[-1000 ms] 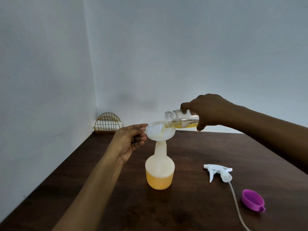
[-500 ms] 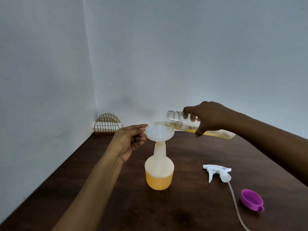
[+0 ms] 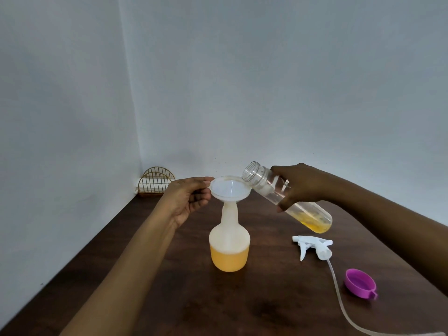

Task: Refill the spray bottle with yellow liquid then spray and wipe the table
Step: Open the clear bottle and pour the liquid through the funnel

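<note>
A translucent white spray bottle (image 3: 229, 248) stands on the dark wooden table (image 3: 266, 306), its lower part filled with yellow liquid. A white funnel (image 3: 229, 187) sits in its neck. My left hand (image 3: 188, 200) pinches the funnel's left rim. My right hand (image 3: 300, 184) grips a clear bottle (image 3: 286, 197) tilted mouth-up to the right of the funnel, with a little yellow liquid pooled at its lower end. The white trigger sprayer head (image 3: 312, 246) lies on the table to the right, its tube (image 3: 339, 299) trailing toward the front edge.
A purple cap (image 3: 360, 283) lies open side up at the right, near the sprayer tube. A gold wire rack (image 3: 157, 181) stands in the back left corner against the white walls. The table's left edge runs close to the wall.
My right hand has tipped the clear bottle back from pouring into the funnel, so its mouth now points up and the remaining liquid has run to its base. My left hand stays on the funnel.
</note>
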The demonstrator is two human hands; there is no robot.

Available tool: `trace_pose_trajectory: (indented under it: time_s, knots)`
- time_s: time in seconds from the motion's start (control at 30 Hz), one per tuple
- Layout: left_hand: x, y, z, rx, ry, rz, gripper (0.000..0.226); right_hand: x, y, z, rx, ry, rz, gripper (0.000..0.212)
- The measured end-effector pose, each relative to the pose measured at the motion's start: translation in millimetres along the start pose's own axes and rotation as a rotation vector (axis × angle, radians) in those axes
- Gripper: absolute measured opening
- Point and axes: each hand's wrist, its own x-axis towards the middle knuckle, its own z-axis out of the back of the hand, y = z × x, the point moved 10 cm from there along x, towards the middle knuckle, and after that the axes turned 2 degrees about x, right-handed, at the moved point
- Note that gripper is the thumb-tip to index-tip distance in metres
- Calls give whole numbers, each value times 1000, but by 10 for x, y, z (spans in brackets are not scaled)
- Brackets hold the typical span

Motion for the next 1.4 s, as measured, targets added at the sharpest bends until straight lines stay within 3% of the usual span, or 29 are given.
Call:
trace_pose_trajectory:
  time_s: [0.67, 1.03, 1.4]
  knots:
    - [-28, -39, 3, 57, -8, 12, 12, -334, -160, -148, 15, -44, -64, 60]
    - [-46, -49, 63, 80, -22, 31, 13, -655, -91, -62, 500, -164, -75, 58]
    - [-50, -85, -10, 166, -33, -4, 10, -895, 40, -103, 585, -187, -69, 64]
